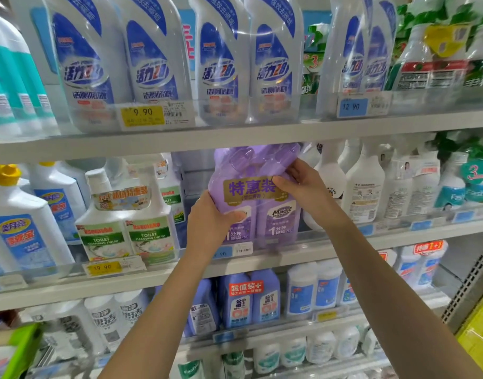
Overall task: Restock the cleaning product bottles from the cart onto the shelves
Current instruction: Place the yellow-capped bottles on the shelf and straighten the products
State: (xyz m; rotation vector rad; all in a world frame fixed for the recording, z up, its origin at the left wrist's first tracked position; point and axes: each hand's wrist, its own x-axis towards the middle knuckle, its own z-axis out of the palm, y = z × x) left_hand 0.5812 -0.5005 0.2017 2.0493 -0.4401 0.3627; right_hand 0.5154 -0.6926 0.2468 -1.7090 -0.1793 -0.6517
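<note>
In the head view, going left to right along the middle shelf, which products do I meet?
White bottle with yellow cap, green-label toilet cleaner twin pack, purple twin pack, white spray bottles, teal-label bottles.

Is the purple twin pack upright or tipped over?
Upright: the purple twin pack has caps up, base behind the clear rail; left hand and right hand grip it.

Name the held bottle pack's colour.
The bottle pack is purple with a gold banner, seen in the head view.
</note>
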